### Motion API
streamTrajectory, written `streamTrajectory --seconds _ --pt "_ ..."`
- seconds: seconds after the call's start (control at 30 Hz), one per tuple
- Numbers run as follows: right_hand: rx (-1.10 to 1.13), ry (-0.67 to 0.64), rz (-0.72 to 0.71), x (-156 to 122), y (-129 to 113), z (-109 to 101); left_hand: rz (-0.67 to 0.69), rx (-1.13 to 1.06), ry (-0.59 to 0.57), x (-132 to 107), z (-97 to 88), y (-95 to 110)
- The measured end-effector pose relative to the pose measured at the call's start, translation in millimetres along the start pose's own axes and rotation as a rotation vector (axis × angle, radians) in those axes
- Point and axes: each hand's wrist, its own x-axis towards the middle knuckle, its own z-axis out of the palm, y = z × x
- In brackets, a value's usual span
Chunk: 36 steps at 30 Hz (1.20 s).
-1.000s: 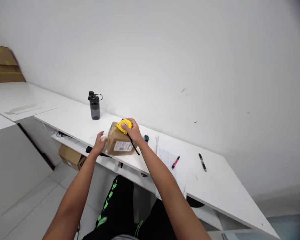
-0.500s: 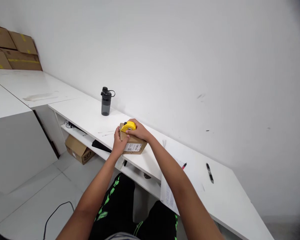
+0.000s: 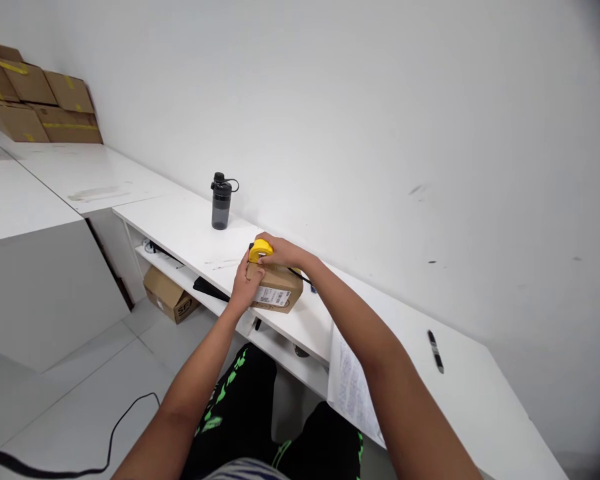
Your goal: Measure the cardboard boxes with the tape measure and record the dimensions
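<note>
A small cardboard box [image 3: 285, 281] with a white label rests on the white desk, near its front edge. My left hand [image 3: 247, 285] grips the box's left end, thumb on its top face. Closed around a yellow tape measure [image 3: 261, 251], my right hand [image 3: 281, 252] keeps it at the box's upper left edge, close to the left fingertips. Whether any blade is drawn out is too small to tell. A thin black cord [image 3: 299, 275] shows below the right wrist, above the box's right end.
A dark water bottle [image 3: 221, 207] stands behind the hands near the wall. Written paper sheets [image 3: 353, 383] and a black pen [image 3: 435, 351] lie to the right. Stacked cartons [image 3: 65, 123] fill the far left corner; an open carton [image 3: 167, 293] sits under the desk [image 3: 180, 212].
My right hand has lifted and tilted the tape measure slightly at the box's edge. The black cord now shows by the right wrist. The view has shifted a little to the left.
</note>
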Motion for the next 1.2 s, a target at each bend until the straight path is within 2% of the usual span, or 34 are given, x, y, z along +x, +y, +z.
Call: streamTrajectory --seconds 0.17,0.33,0.5,0.7,0.8,0.93,1.07,1.2 --pt "-0.047 -0.031 0.082 -17 14 -15 -0.006 0.094 0.054 -2 1.8 6" --pt "0.042 -0.002 0.163 -64 51 -36 0.053 0.298 0.054 0 -2.8 9" --pt "0.068 0.051 0.294 -105 85 -46 0.085 0.343 0.038 3 -4.7 9" --pt "0.109 0.118 0.335 -116 103 -46 0.084 0.341 0.063 8 -3.9 5" --pt "0.174 0.147 0.308 -113 98 -45 0.087 0.333 0.054 9 -3.6 4" --pt "0.169 0.172 0.233 -98 77 -37 0.078 0.300 0.046 8 -3.7 5" --pt "0.149 0.180 0.159 -66 47 -19 0.048 0.277 0.035 5 -3.8 7" --pt "0.078 0.235 0.101 -29 11 7 0.050 0.297 0.018 5 -2.2 11"
